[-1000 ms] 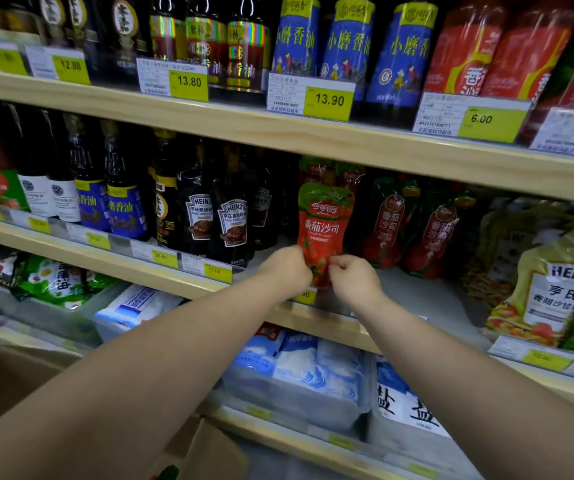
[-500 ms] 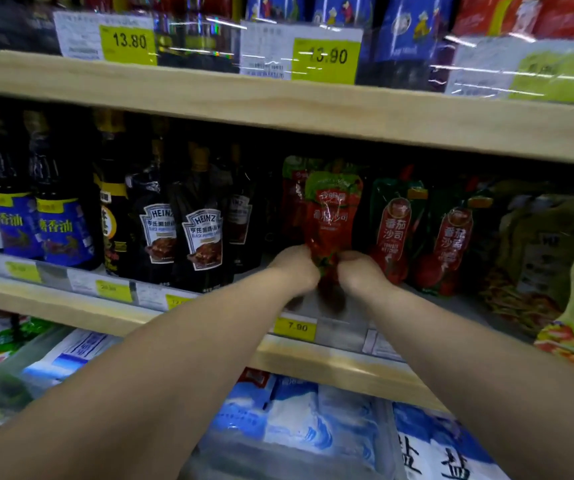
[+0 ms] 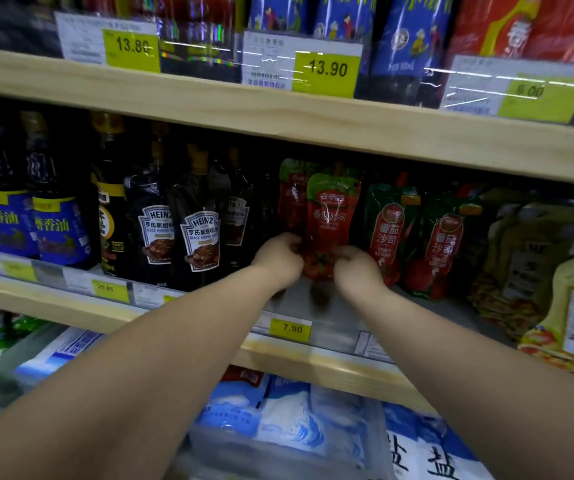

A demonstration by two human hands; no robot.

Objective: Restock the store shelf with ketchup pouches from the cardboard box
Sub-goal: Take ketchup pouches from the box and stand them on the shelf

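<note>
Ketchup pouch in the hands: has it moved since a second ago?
Yes. The ketchup pouch went back into the shelf, away from the 7.90 price tag.

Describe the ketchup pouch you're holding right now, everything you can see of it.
The ketchup pouch is glossy red plastic with a green top band, white lettering and tomatoes pictured at its base. It is upright, facing out, over the middle shelf, before a matching pouch. The left hand and right hand pinch its lower corners. Whether its base rests on the shelf is unclear.
</note>
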